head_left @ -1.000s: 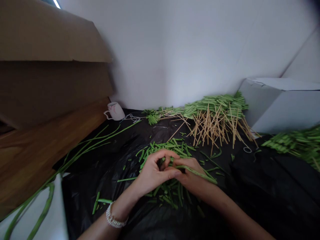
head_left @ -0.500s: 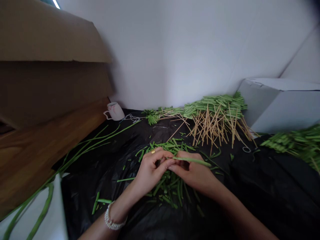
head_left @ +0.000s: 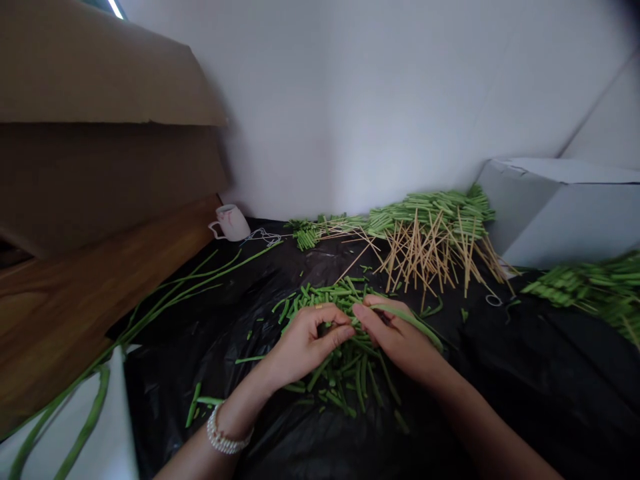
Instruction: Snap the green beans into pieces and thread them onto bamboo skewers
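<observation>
Forearms angled inward from 6 o'clock, hands close together over the pile. Left hand (head_left: 306, 343) curled, fingertips bunched, any grip impossible to tell; pearly beaded bracelet (head_left: 226, 433) on the wrist. Right hand (head_left: 397, 340) pinching a slim, smooth long green bean (head_left: 413, 319), its end arcing toward 3 o'clock. Underneath, cut bean pieces (head_left: 345, 377) on crinkled black plastic sheet (head_left: 165, 413). Beyond, at 1 o'clock, thin wooden skewers (head_left: 430, 250) splayed across stacked green pieces (head_left: 430, 212); at 11 o'clock, a white mug (head_left: 230, 223).

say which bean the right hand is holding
The long green bean curving out of the right hand: it is far longer than the short cut pieces heaped beneath.
</observation>
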A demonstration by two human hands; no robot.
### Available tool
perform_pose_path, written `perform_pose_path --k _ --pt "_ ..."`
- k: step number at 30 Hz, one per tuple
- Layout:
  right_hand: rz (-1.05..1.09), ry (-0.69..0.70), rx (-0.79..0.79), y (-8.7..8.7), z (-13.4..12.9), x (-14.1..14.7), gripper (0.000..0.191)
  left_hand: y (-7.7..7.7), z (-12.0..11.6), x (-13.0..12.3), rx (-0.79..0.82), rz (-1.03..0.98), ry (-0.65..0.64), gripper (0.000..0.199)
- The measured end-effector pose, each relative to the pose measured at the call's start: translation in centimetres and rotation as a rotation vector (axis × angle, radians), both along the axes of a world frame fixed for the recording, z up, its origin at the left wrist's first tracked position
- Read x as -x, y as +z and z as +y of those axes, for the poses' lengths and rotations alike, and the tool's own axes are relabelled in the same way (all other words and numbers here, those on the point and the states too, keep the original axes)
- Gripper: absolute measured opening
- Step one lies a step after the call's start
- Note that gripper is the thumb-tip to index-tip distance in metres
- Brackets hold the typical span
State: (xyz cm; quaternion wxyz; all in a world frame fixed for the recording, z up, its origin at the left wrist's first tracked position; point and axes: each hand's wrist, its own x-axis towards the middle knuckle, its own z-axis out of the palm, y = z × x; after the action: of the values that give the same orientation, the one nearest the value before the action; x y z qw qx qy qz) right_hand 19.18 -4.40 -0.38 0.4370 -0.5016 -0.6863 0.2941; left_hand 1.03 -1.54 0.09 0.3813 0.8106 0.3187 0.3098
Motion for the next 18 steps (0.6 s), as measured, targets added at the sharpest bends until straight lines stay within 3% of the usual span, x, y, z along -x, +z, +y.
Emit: perform_pose_path --k 9,12,15,18 --pt "-0.108 0.105 -0.101 -0.6 0.0 0.5 0.032 -0.3 -0.1 -0.2 0.004 0.001 -0.007 0.025" --pt "0.093 0.100 0.039 -0.7 0.1 0.6 0.036 -0.4 -0.4 -0.3 -0.092 -0.052 0.045 0.019" --pt "0.446 0.192 0.276 -1.3 0.2 0.9 0.040 -0.3 -0.8 -0.3 -0.167 -0.099 0.097 0.015" --pt "0.722 0.300 0.411 -1.7 0.3 1.3 0.042 -0.2 -0.9 -0.4 -0.101 -0.187 0.131 0.016"
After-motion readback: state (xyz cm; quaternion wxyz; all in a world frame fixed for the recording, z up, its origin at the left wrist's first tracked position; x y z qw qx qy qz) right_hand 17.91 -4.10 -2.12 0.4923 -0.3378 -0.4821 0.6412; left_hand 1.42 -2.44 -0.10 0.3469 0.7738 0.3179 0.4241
